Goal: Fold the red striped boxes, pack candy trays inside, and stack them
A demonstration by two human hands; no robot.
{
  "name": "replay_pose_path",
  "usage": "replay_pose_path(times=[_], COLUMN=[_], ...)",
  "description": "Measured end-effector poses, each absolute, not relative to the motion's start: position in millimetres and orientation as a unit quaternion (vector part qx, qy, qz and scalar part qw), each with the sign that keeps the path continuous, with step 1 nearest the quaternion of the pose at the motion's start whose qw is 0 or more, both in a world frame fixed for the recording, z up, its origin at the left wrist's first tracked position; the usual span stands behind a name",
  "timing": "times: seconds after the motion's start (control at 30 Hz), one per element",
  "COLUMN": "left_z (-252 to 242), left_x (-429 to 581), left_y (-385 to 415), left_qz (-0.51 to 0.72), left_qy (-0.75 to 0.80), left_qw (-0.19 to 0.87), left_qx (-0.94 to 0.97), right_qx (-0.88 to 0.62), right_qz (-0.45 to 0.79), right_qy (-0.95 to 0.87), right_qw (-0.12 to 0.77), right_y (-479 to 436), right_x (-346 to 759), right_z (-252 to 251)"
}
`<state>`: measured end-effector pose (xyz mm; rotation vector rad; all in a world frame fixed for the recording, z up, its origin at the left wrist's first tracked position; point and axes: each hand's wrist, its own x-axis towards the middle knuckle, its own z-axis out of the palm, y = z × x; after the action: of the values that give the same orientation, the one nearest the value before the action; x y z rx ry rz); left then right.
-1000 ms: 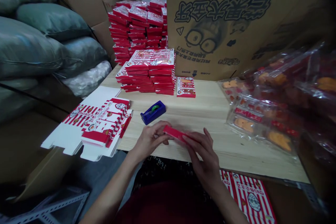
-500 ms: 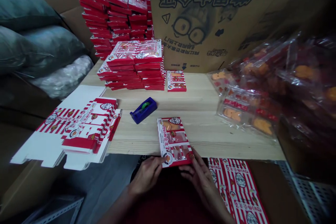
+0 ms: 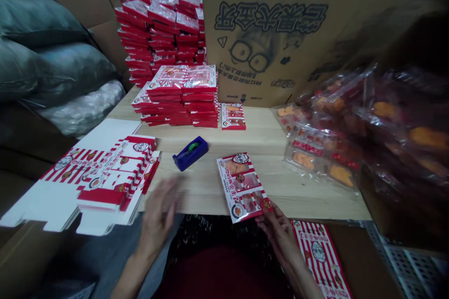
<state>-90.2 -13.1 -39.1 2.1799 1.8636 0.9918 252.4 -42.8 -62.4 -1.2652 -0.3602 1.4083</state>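
Note:
A red-and-white box with clear windows [image 3: 242, 187] lies slanted at the front edge of the wooden table, food pieces showing inside. My right hand [image 3: 280, 231] pinches its lower right corner. Blurred by motion, my left hand [image 3: 159, 215] hovers over the table's front edge with fingers apart and holds nothing. Beyond it is a blue tape dispenser [image 3: 190, 153] with green tape. To the left of that hand, flat printed box blanks [image 3: 115, 163] lie in a pile.
Stacked filled boxes [image 3: 182, 98] stand at the back left, with a taller stack [image 3: 157, 32] behind. One box [image 3: 233, 117] lies beside them. A large carton [image 3: 266, 32] rises behind. Clear food packs [image 3: 315, 154] are heaped right. Striped boxes [image 3: 319, 252] lie below the table's edge.
My left hand has let go of the box and moved left toward the blanks. The box, still in my right hand, has shifted slightly right. The camera view has tilted up a little.

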Motion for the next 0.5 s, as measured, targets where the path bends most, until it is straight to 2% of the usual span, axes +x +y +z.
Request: replay_pose_path(times=[0.07,0.13,0.27,0.4,0.5], left_z=[-36.5,-39.9,-57.9,-67.5,-69.8], left_x=[-121.1,-152.1,-196.3,-216.4,-228.7], left_y=[-0.6,8.9,16.4,14.1,11.7], left_qz=[0.3,0.232,0.131,0.128,0.131], left_qy=[0.685,0.748,0.806,0.803,0.791], left_qw=[-0.045,-0.096,-0.079,-0.074,-0.068], left_qx=[0.663,0.614,0.572,0.578,0.594], right_qx=[-0.527,-0.51,-0.498,-0.537,-0.571], right_qz=[0.576,0.544,0.519,0.506,0.469], right_qy=[-0.161,-0.173,-0.207,-0.255,-0.318], right_qw=[0.603,0.643,0.663,0.625,0.594], right_y=[-11.1,35.6,152.5,249.9,287.3], right_x=[261.5,268.7,268.0,249.5,238.3], right_z=[-54.1,-44.2,-31.7,-39.8,-53.3])
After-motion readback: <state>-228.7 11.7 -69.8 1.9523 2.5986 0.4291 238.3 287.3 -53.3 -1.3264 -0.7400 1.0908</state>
